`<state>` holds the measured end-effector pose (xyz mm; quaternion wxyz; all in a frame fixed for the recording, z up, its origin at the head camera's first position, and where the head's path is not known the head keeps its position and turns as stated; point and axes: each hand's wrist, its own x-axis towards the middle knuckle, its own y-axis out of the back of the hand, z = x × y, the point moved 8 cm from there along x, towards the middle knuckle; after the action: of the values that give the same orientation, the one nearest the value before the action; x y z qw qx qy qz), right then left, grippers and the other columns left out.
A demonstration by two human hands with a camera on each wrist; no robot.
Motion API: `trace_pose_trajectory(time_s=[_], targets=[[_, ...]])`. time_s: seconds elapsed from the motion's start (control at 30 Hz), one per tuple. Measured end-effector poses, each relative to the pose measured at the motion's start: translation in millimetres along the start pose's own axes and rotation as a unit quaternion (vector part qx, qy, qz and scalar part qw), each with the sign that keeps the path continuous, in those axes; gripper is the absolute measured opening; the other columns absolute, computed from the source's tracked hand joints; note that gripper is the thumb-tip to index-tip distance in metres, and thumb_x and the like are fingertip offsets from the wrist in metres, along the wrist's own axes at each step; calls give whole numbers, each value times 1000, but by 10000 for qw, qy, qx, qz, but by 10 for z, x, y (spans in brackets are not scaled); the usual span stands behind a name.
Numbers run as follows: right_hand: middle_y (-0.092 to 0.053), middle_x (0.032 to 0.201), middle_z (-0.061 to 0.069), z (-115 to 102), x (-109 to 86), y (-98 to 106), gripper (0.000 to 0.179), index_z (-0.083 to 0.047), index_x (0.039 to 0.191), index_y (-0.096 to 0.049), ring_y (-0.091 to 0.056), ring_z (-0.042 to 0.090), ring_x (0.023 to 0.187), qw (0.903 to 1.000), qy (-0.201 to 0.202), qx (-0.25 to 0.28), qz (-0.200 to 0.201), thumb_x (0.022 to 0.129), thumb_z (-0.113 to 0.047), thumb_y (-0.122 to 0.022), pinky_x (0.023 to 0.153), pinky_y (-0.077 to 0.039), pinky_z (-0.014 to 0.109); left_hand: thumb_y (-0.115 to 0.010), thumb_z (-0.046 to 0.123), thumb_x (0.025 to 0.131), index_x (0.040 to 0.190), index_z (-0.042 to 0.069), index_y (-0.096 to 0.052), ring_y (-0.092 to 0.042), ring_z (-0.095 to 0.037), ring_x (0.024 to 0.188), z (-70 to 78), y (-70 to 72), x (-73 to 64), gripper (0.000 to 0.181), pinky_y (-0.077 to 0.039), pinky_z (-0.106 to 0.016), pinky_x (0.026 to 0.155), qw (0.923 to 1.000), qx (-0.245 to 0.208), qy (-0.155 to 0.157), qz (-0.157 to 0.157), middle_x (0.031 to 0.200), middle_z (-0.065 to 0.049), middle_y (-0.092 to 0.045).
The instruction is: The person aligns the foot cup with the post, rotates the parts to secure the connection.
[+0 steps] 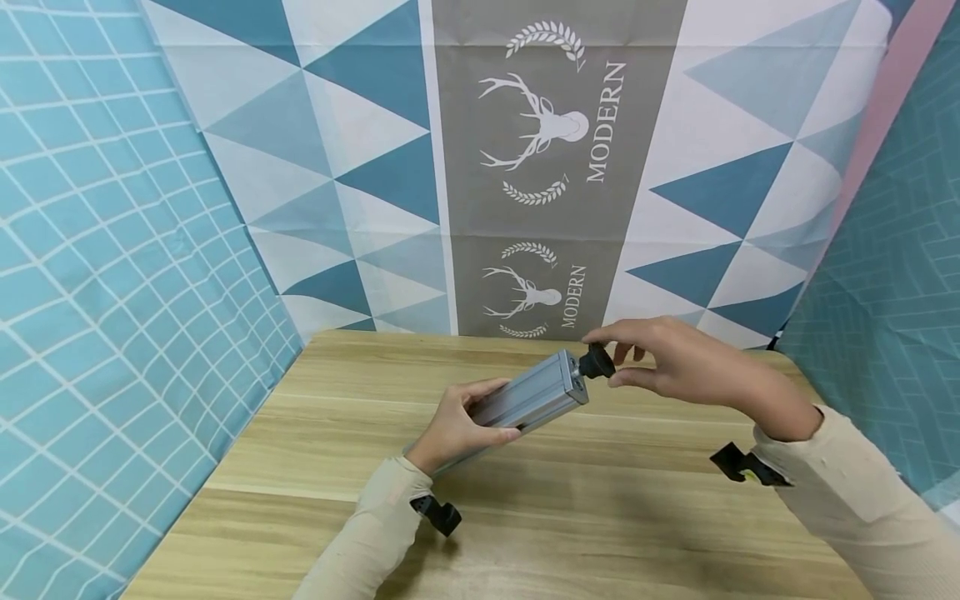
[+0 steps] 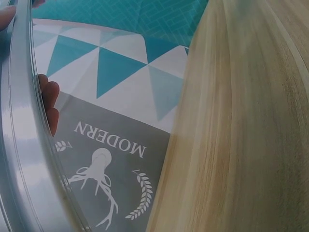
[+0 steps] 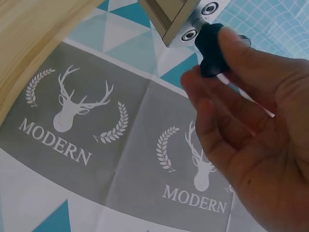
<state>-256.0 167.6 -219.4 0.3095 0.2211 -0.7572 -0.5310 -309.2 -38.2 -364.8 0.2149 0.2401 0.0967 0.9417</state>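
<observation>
A long silver-grey metal cylinder body [image 1: 528, 393], squared in section with grooved sides, is held aslant above the table. My left hand [image 1: 461, 425] grips it around its lower part, thumb on the near side; in the left wrist view the metal body [image 2: 29, 125] runs up the left edge with fingertips [image 2: 49, 99] showing past it. At its upper end a black lobed knob [image 1: 597, 362] sits on a short threaded rod [image 3: 200, 24]. Thumb and fingers of my right hand [image 1: 663, 358] pinch this knob [image 3: 211, 48]. Two round screw heads [image 3: 189, 35] show on the end plate.
The wooden tabletop [image 1: 300, 492] lies below both hands. Behind it hangs a patterned cloth [image 1: 525, 208] with deer prints, and a blue gridded cloth [image 1: 112, 250] stands along the left. Black wrist mounts [image 1: 437, 514] are strapped to both sleeves.
</observation>
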Motion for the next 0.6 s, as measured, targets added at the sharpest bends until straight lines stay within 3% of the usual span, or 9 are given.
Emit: trace_pose_trajectory(time_s=[0.1, 0.2, 0.33, 0.47, 0.53, 0.6], targets=[[-63, 75, -13, 43, 23, -20, 22, -11, 105, -70, -56, 5, 65, 9993, -332, -42, 162, 92, -29, -65, 58, -46, 25, -85, 18, 70, 128, 13, -63, -63, -17, 102, -3, 2, 1, 62, -49, -30, 83, 10000, 20, 47, -9, 123, -5, -65], [-55, 60, -14, 87, 25, -43, 28, -17, 83, -70, -46, 6, 53, 9969, -727, -69, 291, 95, -39, -58, 53, -41, 26, -85, 18, 71, 129, 13, -62, -62, -17, 103, -2, -5, 4, 62, -49, -31, 84, 9999, 38, 91, -56, 124, -5, -64], [-44, 51, -11, 92, 17, -34, 34, -21, 69, -64, -39, 6, 47, 9948, -933, -125, 402, 95, -42, -57, 50, -36, 27, -85, 17, 71, 129, 13, -62, -62, -17, 105, -9, -11, 11, 62, -49, -31, 85, 9999, 40, 135, -90, 124, -5, -64], [-42, 50, -11, 86, 29, -28, 33, -20, 70, -63, -37, 6, 46, 9957, -855, -133, 320, 96, -39, -56, 49, -35, 26, -85, 16, 71, 129, 13, -62, -62, -17, 104, -17, -4, 10, 62, -49, -30, 85, 9999, 5, 155, -63, 124, -5, -64], [-52, 59, -12, 86, 32, -35, 27, -17, 82, -68, -46, 4, 52, 9966, -812, -57, 142, 94, -39, -59, 53, -41, 25, -85, 17, 71, 129, 13, -62, -62, -17, 104, -18, 2, 6, 62, -49, -30, 85, 9999, -9, 157, -46, 124, -5, -64], [-65, 78, -7, 77, 31, -44, 28, -12, 103, -69, -59, 7, 66, 9972, -741, -12, -59, 90, -37, -65, 61, -49, 28, -85, 16, 71, 129, 14, -62, -62, -17, 104, -20, 9, 0, 62, -49, -31, 85, 9999, -20, 162, -35, 125, -5, -64]])
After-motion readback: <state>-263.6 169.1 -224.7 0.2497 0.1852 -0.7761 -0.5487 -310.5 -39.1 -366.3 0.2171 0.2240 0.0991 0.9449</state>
